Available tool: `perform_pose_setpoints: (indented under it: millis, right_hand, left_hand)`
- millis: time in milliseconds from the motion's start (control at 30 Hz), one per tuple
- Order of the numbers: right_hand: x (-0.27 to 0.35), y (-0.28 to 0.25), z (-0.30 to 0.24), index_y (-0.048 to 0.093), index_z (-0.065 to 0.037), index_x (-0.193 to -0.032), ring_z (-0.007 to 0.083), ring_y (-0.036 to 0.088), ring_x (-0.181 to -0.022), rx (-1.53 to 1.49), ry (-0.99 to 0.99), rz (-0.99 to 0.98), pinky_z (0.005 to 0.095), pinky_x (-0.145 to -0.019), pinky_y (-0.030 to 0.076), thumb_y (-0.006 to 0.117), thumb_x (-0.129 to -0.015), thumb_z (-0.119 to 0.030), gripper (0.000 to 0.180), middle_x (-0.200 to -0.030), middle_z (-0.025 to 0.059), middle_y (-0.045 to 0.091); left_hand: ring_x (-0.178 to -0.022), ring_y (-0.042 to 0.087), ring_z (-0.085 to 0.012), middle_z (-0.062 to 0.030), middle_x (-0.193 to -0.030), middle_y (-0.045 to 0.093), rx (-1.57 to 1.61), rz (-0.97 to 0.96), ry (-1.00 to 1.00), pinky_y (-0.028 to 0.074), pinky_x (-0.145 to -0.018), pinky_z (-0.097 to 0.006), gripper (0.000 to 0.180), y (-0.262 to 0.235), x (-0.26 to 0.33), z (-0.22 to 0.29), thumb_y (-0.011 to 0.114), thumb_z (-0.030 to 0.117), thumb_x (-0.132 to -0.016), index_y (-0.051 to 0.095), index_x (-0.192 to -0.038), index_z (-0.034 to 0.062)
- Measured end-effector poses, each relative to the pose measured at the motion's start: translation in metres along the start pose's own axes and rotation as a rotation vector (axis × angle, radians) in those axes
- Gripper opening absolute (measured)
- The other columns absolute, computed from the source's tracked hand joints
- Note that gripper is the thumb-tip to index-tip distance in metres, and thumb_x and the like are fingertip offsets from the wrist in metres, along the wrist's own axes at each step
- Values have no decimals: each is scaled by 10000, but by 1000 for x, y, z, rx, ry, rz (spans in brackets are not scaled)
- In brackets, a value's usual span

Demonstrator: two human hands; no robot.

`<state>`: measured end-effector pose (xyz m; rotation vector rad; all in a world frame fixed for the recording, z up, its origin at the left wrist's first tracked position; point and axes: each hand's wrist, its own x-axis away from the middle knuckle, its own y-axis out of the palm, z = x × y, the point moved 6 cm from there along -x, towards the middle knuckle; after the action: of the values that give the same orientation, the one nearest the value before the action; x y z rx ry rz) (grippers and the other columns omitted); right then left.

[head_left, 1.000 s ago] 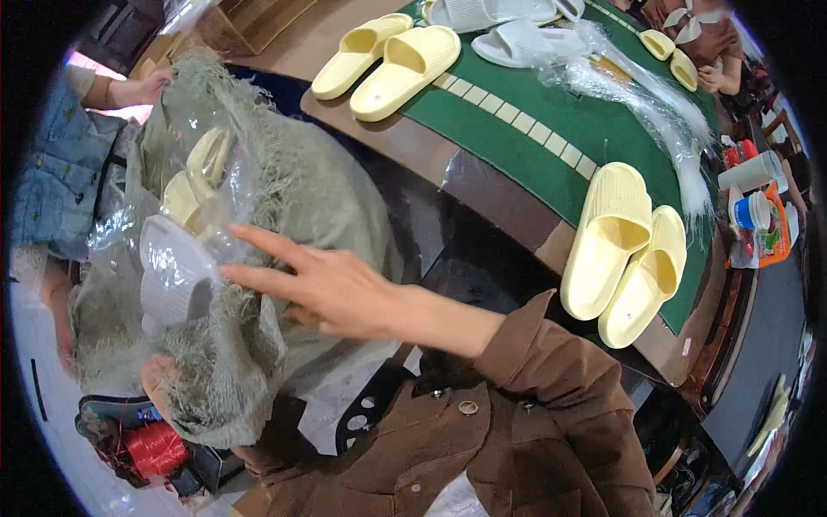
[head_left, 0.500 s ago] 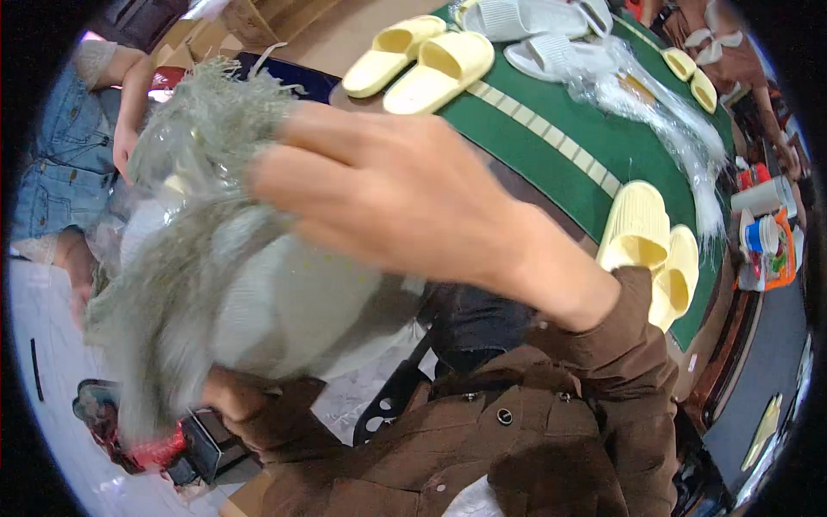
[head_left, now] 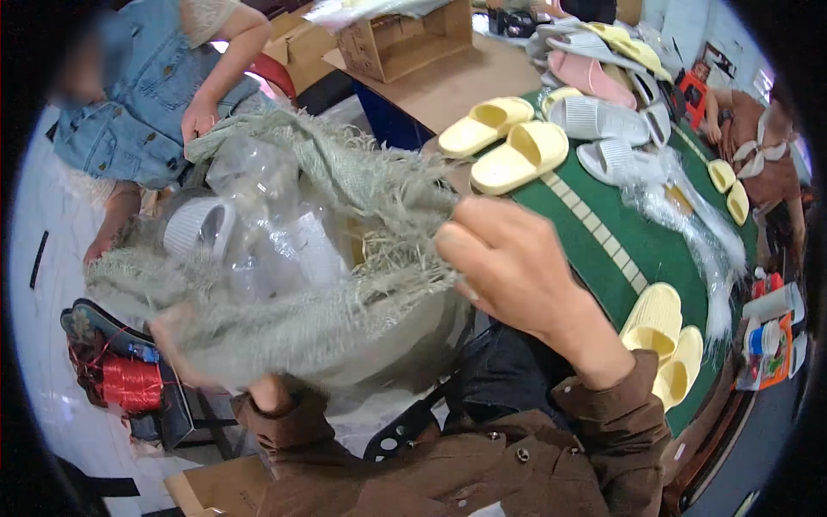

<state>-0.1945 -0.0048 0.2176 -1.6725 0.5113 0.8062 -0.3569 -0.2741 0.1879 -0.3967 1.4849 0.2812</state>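
A grey-green woven sack (head_left: pixel 258 332) with a frayed rim gapes in front of me. Inside it lie a white ridged slipper (head_left: pixel 200 227) and clear plastic bags (head_left: pixel 263 194). My right hand (head_left: pixel 517 267) is closed on the frayed edge at the sack's right side. At the near left side my left hand (head_left: pixel 177 340) grips the sack's rim, partly covered by the cloth and blurred. Opposite me, a person in a denim vest (head_left: pixel 142 95) has both hands at the sack's far side.
On the right, a green-topped table (head_left: pixel 594 211) carries cream slippers (head_left: pixel 521 155), grey slippers (head_left: pixel 599 118) and crumpled clear plastic (head_left: pixel 689 220). A cardboard box (head_left: pixel 405 39) stands behind. At lower left are red twine (head_left: pixel 131 383) and a dark stand. Another person (head_left: pixel 758 142) is at far right.
The sack's mouth has spread wide, showing its contents. My right hand has moved right with the rim, and my left hand has come up onto the near left rim. The view has shifted.
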Motion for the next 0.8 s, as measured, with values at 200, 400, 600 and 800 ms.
perform_pose_setpoints:
  millis: [200, 400, 600, 800]
  right_hand:
    - [48, 47, 23, 483, -55, -892, 339, 612, -752, -132, 205, -251, 425, -617, 492, 676, -734, -71, 250, -841, 120, 534]
    - [1, 21, -22, 498, -14, -810, 365, 589, -721, -541, 328, -57, 428, -612, 467, 678, -699, -20, 211, -767, 153, 540]
    - [-33, 1, -106, 524, -4, -792, 317, 543, -661, -868, 133, 30, 372, -560, 430, 700, -677, -46, 215, -737, 130, 509]
    - [-22, 13, -177, 438, 18, -967, 343, 594, -826, -1148, -6, 62, 415, -664, 500, 567, -763, -7, 242, -905, 161, 485]
  left_hand:
    - [-1160, 484, -372, -208, -1236, 529, -406, -736, -180, 300, -1054, -468, 523, 51, -5, 20, 602, 48, -687, 577, -1209, 20]
    - [-945, 571, -241, -92, -1036, 586, 289, -533, 381, 480, -818, -362, 219, 11, -4, 167, 642, 101, -729, 628, -941, 50]
    - [-1146, 514, -323, -153, -1135, 590, 382, -1110, 513, 365, -1003, -523, 355, 76, 158, 216, 589, 208, -796, 614, -1070, -16]
    - [-1297, 438, -358, -175, -1249, 579, 45, -1470, 229, 205, -1122, -595, 445, 126, 190, 170, 642, 307, -831, 620, -1165, 14]
